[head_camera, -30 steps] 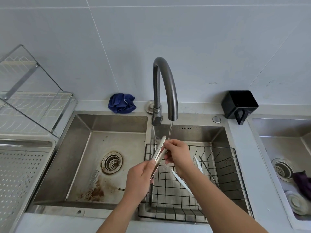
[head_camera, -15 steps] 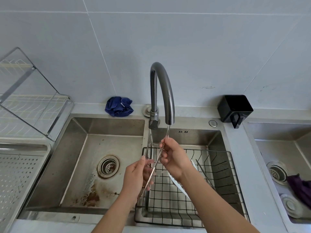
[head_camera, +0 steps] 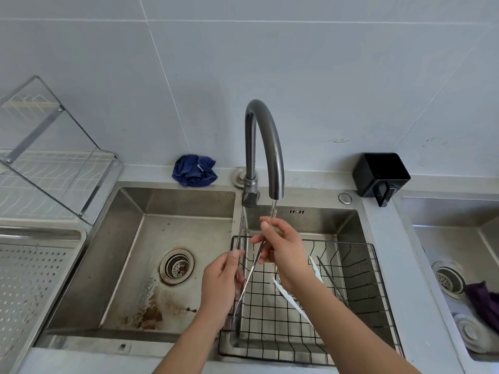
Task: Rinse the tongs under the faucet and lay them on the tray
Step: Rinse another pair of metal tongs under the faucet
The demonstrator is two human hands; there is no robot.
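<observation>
**Tongs spread open under the running water**

The perforated tray (head_camera: 43, 233), left of the double sink (head_camera: 189, 201), is where the tongs must end up, and they are well apart from it as yet. A wire basket (head_camera: 378, 279) sits in the right basin, holding a white utensil (head_camera: 291, 298) and a thin metal one (head_camera: 329, 276). The separate sink at far right holds a purple cloth (head_camera: 483, 300). The faucet (head_camera: 270, 136) is running. A second ago the tongs (head_camera: 249, 273) were pressed together; now they stand open in a V over the basket, so water can reach the inner faces. I'd judge the rinse only partway done. The left hand (head_camera: 221, 287) has its grip pinched on one arm, and the right hand (head_camera: 283, 247) pinches the other up in the stream.
</observation>
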